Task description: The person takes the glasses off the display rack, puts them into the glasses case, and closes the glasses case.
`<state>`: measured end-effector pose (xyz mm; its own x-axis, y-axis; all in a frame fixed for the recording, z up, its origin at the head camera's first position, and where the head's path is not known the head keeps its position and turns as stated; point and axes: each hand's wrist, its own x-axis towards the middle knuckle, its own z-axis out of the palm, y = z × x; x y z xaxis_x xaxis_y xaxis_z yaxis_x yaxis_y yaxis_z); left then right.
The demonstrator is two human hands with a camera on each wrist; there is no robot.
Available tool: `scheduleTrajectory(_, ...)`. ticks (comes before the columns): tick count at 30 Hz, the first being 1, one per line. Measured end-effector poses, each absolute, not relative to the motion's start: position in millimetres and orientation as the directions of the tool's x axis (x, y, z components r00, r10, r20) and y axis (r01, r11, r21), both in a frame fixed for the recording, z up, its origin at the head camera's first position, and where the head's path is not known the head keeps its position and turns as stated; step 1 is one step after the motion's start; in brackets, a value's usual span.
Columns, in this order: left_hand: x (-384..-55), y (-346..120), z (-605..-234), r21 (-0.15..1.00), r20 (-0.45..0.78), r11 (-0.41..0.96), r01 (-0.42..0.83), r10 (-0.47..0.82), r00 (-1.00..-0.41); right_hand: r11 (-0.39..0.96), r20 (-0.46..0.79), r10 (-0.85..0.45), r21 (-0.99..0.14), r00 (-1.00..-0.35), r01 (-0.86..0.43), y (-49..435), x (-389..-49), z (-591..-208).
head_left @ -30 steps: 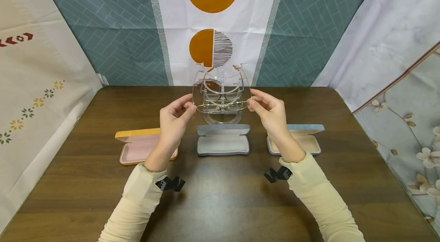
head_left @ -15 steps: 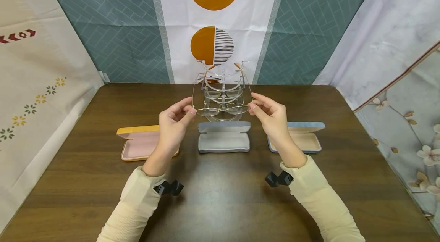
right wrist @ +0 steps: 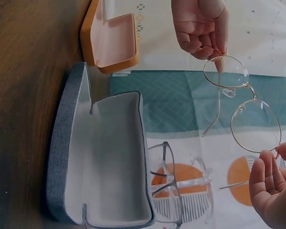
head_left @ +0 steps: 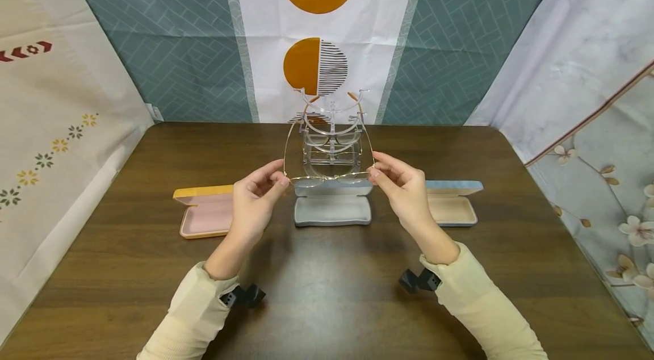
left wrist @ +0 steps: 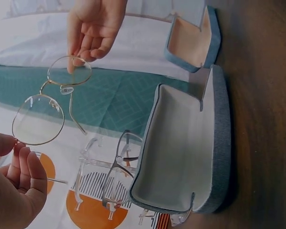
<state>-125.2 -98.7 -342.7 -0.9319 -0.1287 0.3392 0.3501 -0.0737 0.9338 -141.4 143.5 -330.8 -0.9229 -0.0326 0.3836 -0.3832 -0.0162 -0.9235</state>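
Between my two hands I hold gold wire-rimmed eyeglasses (head_left: 329, 178), temples unfolded and pointing away from me. My left hand (head_left: 257, 196) pinches the left hinge corner between thumb and fingers. At the opposite corner, the thumb and fingers of my right hand (head_left: 406, 192) pinch the frame. In the head view the lenses overlap the raised lid of the open grey glasses case (head_left: 332, 211). Behind the eyeglasses rises a clear display stand (head_left: 332, 141); grey-framed glasses (left wrist: 118, 167) sit on it, seen in the left wrist view.
An open yellow glasses case (head_left: 204, 219) with pink lining lies left, partly behind my left hand. To the right is an open blue case (head_left: 453, 211) with beige lining, partly covered by my right hand. Fabric backdrops (head_left: 444, 36) surround the wooden table (head_left: 327, 303).
Both hands have brought the eyeglasses toward me, from in front of the stand to the grey case's lid in the head view. The cases and stand stay put.
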Motion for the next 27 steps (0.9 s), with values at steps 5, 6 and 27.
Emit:
scheduleTrajectory(5,-119.1,-98.4,-347.3,0.938,0.325,-0.086,0.337,-0.129,-0.937,-0.011,0.371,-0.038,-0.928,-0.928,-0.371,144.0,-136.3,-334.5)
scheduleTrajectory(6,-118.1,-98.5,-348.1,0.937,0.325,-0.089,0.337,-0.129,-0.937,-0.012,0.369,-0.039,-0.930,-0.929,-0.368,143.9,-135.3,-335.4)
scheduleTrajectory(27,-108.0,-100.1,-360.4,0.944,0.310,-0.083,0.320,-0.113,-0.944,0.009,0.360,-0.047,-0.933,-0.932,-0.361,144.8,-125.3,-348.3)
